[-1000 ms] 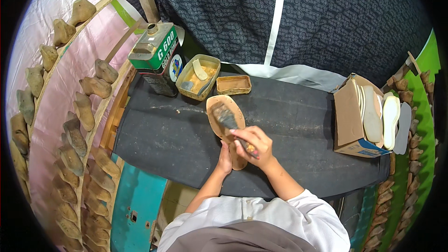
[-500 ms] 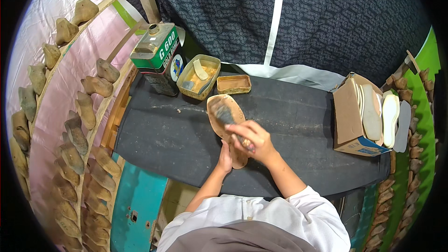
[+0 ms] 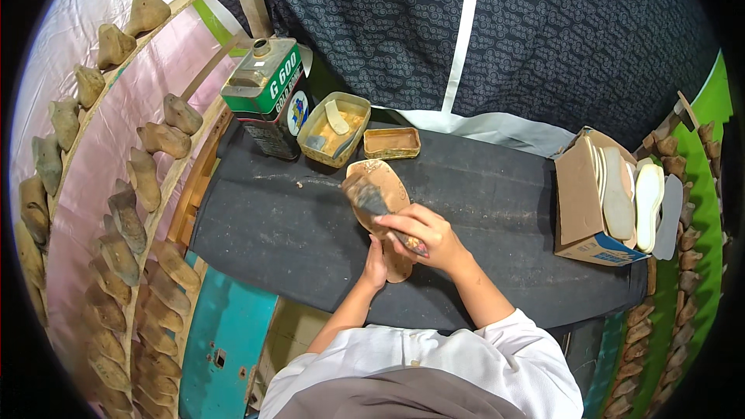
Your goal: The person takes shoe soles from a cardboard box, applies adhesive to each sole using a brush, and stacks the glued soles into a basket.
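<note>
A tan shoe sole (image 3: 393, 182), shaped like an insole, lies lengthwise over the dark-covered table in front of me. My left hand (image 3: 375, 265) holds its near part at the left edge, thumb along the side. In my right hand (image 3: 428, 239) is a flat brush (image 3: 369, 199) with a dark, stained head and a smudged handle. Its bristles are over the left edge of the sole's wide far part; whether they touch it I cannot tell. The brush and my right hand cover the sole's middle.
Beyond the sole stand a shallow rectangular tin (image 3: 392, 143), a tub (image 3: 335, 132) with yellowish residue and scrapers, and a green-and-black metal can (image 3: 268, 97). A cardboard box (image 3: 580, 206) of soles is at right. Racks of wooden shoe lasts (image 3: 124, 209) flank the table (image 3: 497, 225).
The brush head has swung left, from over the sole's wide far part to its left edge. My left hand keeps its hold on the sole.
</note>
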Demonstrator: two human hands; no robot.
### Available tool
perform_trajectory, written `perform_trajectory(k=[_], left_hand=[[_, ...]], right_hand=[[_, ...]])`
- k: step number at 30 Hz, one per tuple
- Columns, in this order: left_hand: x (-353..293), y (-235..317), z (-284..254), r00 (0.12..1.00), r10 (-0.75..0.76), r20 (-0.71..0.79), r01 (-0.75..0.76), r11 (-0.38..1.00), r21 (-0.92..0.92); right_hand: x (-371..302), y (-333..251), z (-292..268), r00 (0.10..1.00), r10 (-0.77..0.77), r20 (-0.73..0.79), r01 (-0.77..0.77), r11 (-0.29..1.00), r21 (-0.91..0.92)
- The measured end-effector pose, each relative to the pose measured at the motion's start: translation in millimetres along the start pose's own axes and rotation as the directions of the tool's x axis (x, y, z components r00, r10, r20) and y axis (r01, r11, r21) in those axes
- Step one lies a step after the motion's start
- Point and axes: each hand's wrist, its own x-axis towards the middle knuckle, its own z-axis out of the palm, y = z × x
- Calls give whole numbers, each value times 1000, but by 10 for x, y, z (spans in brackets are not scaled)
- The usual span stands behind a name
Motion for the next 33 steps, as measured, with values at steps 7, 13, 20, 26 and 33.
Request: perform_trajectory(k=[7, 13, 20, 26, 33], left_hand=[[33, -95, -41, 998, -14, 68, 19, 996, -87], [19, 168, 151, 1000, -15, 8, 16, 992, -125], [35, -214, -221, 996, 16, 90, -24, 996, 91], [81, -97, -167, 952, -4, 306, 110, 938, -330], [4, -64, -5, 999, -27, -40, 25, 998, -51]], right_hand=[[-94, 30, -42, 999, 1, -39, -2, 1000, -25], [-79, 75, -107, 993, 68, -96, -74, 995, -63], [-134, -21, -104, 976, -85, 199, 53, 986, 161], [-90, 66, -129, 962, 170, -214, -192, 977, -88], [-175, 12, -161, 992, -26, 124, 5, 986, 164]])
